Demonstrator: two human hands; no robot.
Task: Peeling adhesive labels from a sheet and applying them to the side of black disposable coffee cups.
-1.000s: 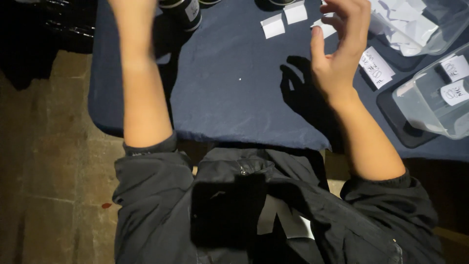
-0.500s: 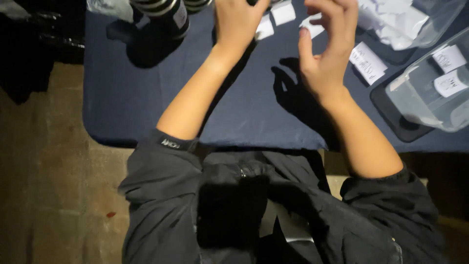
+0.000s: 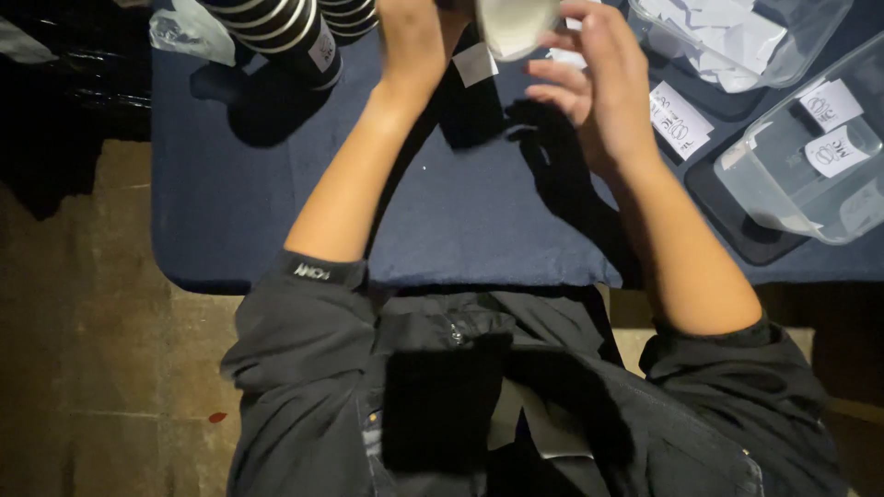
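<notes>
We hold a white paper cup up at the frame's top: our right hand, fingers spread, steadies its side; our left hand is beside it, grip unclear. 2 clear tubs sit right.

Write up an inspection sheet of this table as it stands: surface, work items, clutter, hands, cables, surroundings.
Surface: dark blue table, mostly bare near its front edge.
Work items: a white cup held up at the top edge of the view; a small paper slip just below it.
Clutter: stacks of black, white-striped cups at the far left; a clear tub of paper slips; a second clear tub with labels on its wall, standing on a dark tray; a written paper label beside it.
Hands: left hand raised by the cup, grip cut off by the frame; right hand with fingers at the cup.
Cables: nothing seen.
Surroundings: brown floor; dark jacket.
</notes>
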